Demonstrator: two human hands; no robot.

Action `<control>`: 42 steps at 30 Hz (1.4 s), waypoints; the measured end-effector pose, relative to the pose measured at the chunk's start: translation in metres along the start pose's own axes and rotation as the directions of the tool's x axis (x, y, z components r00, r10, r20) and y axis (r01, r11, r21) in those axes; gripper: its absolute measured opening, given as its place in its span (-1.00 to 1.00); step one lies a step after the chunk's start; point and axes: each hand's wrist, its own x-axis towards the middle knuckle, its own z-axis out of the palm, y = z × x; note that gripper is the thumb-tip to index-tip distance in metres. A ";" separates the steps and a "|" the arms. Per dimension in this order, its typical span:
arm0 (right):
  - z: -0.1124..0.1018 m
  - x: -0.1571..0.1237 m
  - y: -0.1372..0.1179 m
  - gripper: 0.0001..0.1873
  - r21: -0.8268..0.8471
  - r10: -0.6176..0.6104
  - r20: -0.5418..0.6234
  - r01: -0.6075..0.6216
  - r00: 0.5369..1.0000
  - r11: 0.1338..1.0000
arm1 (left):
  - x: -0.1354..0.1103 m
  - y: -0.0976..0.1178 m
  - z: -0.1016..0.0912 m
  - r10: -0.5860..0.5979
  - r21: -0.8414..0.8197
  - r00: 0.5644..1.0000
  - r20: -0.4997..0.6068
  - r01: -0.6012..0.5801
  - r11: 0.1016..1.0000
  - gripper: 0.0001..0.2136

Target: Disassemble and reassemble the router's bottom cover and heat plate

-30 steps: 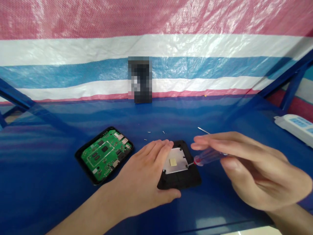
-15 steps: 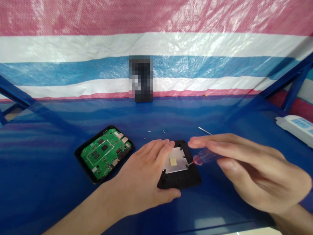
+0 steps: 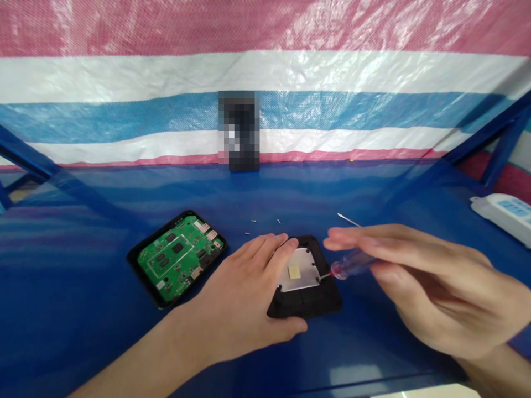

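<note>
My left hand (image 3: pixel 249 293) lies over the left side of a black plastic cover (image 3: pixel 307 301), fingers across its far edge and thumb along its near edge, holding it against the table. Inside the cover is a silver metal plate (image 3: pixel 305 282) bearing a small beige square pad (image 3: pixel 294 272). In my right hand (image 3: pixel 440 287) is a screwdriver (image 3: pixel 352 264) with a clear handle and a red collar. Its tip meets the plate's right near corner, by a dark mounting point. To the left, a black case half (image 3: pixel 143 282) holds a green circuit board (image 3: pixel 174 251).
Several tiny screws (image 3: pixel 253 221) lie beyond the cover. A thin metal shaft (image 3: pixel 347 219) shows behind my right hand. A white power strip (image 3: pixel 504 215) sits at the right edge. A dark pixelated object (image 3: pixel 244 143) stands against the striped sheet (image 3: pixel 124 121) at the back.
My right hand and the screwdriver handle have shifted slightly right, with the tip still at the plate's corner. My left hand and the cover stay nearly as they were.
</note>
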 end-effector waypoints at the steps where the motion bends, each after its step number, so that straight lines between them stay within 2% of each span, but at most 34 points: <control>1: 0.002 -0.001 0.000 -0.46 0.016 0.003 -0.017 -0.003 1.000 1.000 | 0.000 0.000 0.000 0.000 -0.003 1.000 0.002 0.000 1.000 -0.12; 4: 0.006 -0.003 0.002 -0.47 0.073 -0.028 -0.090 0.035 0.996 0.997 | 0.001 0.000 -0.001 -0.004 0.000 1.000 0.015 0.004 1.000 -0.13; 8: 0.006 0.001 0.004 -0.56 0.061 -0.014 -0.125 0.022 0.992 0.998 | 0.001 0.000 0.000 0.004 0.014 1.000 0.007 -0.004 1.000 -0.12; 11: 0.002 0.003 0.003 -0.66 0.015 -0.034 -0.095 0.036 0.995 0.999 | 0.001 0.000 0.001 0.012 0.016 1.000 -0.009 -0.012 1.000 -0.11; 15: 0.001 0.002 -0.002 -0.54 -0.029 0.034 -0.005 -0.034 0.999 0.999 | 0.002 0.000 0.000 0.010 0.012 1.000 -0.010 -0.010 1.000 -0.11; 18: 0.003 0.001 -0.001 -0.49 0.003 0.018 -0.078 -0.017 0.997 1.000 | 0.001 0.000 0.000 0.004 0.000 1.000 -0.004 -0.004 1.000 -0.12; 21: 0.005 0.000 0.004 -0.54 0.031 0.018 -0.159 -0.013 0.987 0.999 | 0.001 0.000 0.001 0.005 -0.012 1.000 -0.016 -0.005 1.000 -0.12; 25: 0.001 0.001 0.005 -0.69 -0.017 -0.027 -0.089 0.026 0.996 1.000 | 0.001 0.000 0.002 0.008 -0.002 1.000 -0.011 -0.008 1.000 -0.14; 27: 0.001 0.001 0.002 -0.61 -0.052 -0.036 -0.021 0.035 0.999 0.998 | 0.002 0.000 0.002 0.012 0.009 1.000 -0.009 -0.011 1.000 -0.14; 29: 0.003 0.001 -0.001 -0.51 -0.057 0.005 0.015 -0.004 1.000 0.998 | 0.002 0.001 0.000 0.012 0.017 1.000 -0.007 -0.012 1.000 -0.13; 33: 0.008 0.000 -0.003 -0.36 0.062 0.058 -0.110 -0.051 0.992 0.997 | 0.001 0.001 -0.001 0.008 0.027 1.000 0.001 -0.008 1.000 -0.12; 35: 0.008 0.000 -0.002 -0.44 0.096 0.053 -0.126 -0.041 0.991 0.995 | 0.001 0.001 -0.002 0.008 0.028 1.000 0.007 -0.008 1.000 -0.12; 39: 0.001 0.000 0.000 -0.66 0.042 0.027 -0.078 -0.023 0.997 0.999 | 0.001 0.001 -0.001 0.007 0.023 1.000 0.011 -0.007 1.000 -0.13; 42: -0.004 -0.002 -0.001 -0.63 -0.013 0.052 0.004 -0.052 0.999 0.999 | 0.002 0.000 0.000 0.007 0.017 1.000 -0.005 -0.007 1.000 -0.11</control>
